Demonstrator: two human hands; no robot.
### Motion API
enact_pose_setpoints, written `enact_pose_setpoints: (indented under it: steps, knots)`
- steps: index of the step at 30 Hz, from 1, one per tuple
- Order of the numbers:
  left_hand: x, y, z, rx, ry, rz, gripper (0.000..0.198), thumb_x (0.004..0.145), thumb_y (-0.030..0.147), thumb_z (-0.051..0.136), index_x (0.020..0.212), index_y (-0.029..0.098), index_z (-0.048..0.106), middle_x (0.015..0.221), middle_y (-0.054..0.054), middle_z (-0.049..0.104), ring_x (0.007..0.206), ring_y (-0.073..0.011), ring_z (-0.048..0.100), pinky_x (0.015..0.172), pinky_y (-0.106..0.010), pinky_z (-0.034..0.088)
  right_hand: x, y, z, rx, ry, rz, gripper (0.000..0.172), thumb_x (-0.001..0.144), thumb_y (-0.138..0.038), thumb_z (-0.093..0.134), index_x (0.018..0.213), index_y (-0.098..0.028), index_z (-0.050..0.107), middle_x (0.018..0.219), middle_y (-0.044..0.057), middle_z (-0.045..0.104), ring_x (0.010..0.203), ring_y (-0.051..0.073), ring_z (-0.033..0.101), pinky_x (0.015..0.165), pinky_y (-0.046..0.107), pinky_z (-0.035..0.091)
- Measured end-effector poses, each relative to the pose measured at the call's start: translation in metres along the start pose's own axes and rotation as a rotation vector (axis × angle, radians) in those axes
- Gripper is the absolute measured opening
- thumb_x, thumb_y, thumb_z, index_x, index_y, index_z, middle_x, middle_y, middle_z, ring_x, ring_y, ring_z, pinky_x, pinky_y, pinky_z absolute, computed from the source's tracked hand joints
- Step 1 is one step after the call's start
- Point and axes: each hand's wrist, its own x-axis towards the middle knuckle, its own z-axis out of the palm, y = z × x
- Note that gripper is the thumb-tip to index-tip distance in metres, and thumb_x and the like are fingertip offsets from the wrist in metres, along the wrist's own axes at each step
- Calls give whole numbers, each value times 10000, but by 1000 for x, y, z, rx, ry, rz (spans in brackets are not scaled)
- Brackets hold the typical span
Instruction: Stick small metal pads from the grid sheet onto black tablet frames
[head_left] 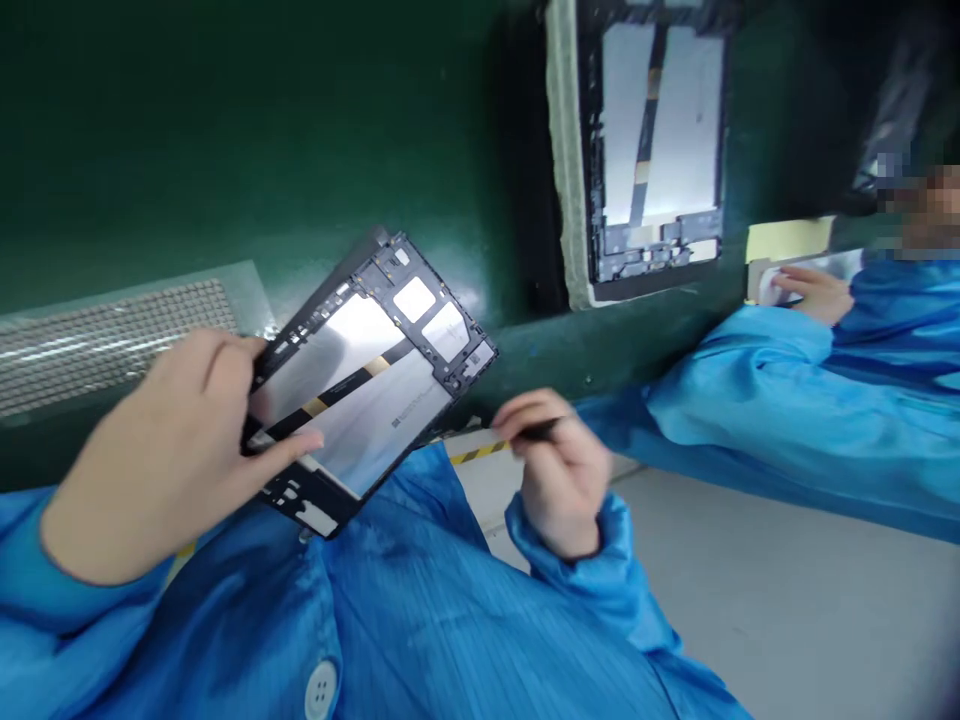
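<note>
Black plastic and silver foil make up the tablet frame (360,390), located at 9 o'clock from the view centre. It is tilted and appears held above the green counter (225,150), over the blue smock (420,620). The left hand (165,450) clenches the frame by its lower edge, with the thumb lying across the foil. The right hand (559,470), at 4 o'clock, is closed in a pinch on a slim black tool (541,430); the tool's tip is hidden, and this hand does not touch the frame.

Handling: the frame is judged light and stiff, but thin, so it may bend or crack at its narrow webs and cut-outs. The foil looks slippery. Take hold by the black outer rim, not the foil face.

Surroundings: a second frame (652,150) lies on the counter at 1 o'clock, beside a pale foam strip (568,150). A mesh panel (112,345) lies at 9 o'clock. Black-and-yellow tape (480,452) marks the counter's edge. Grey floor (780,600) shows at 4 o'clock. At 3 o'clock, a co-worker's hand (814,295), with a blue sleeve (742,390), rests on a white item (772,288).
</note>
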Motion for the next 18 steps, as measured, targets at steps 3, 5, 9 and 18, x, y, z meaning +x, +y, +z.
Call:
enact_pose_setpoints:
  steps: [3,5,9,18]
  knots:
    - [-18,23,19,-15,-41,73,707,758,701,952,1260,249,742,1127,-135,709,1101,-445,661,989,-652,580,-49,-12,20,17,-277,221,263,928,-250,821,1165,-335,745,925,-2,862,726,270,816,616,389,641]
    - [-24,35,26,-45,18,114,666,854,583,922,1371,226,703,1226,-150,722,1154,-416,685,965,-586,608,-69,-18,38,65,-165,336,407,970,-405,831,1334,-387,650,1109,30,888,924,325,877,716,446,717]
    - [-2,33,7,-152,234,231,543,1066,560,718,1523,291,601,1278,-103,684,1081,-260,698,897,-408,623,-29,-27,61,229,224,308,350,1024,-462,788,1332,-375,644,1102,21,835,975,254,808,821,380,676]
    - [53,-36,-43,-173,871,507,359,1065,502,582,1336,271,534,1054,-55,514,849,-195,539,652,-326,459,285,-128,252,347,-215,118,212,988,-341,721,1136,-270,588,1122,11,752,1034,208,766,938,348,658]
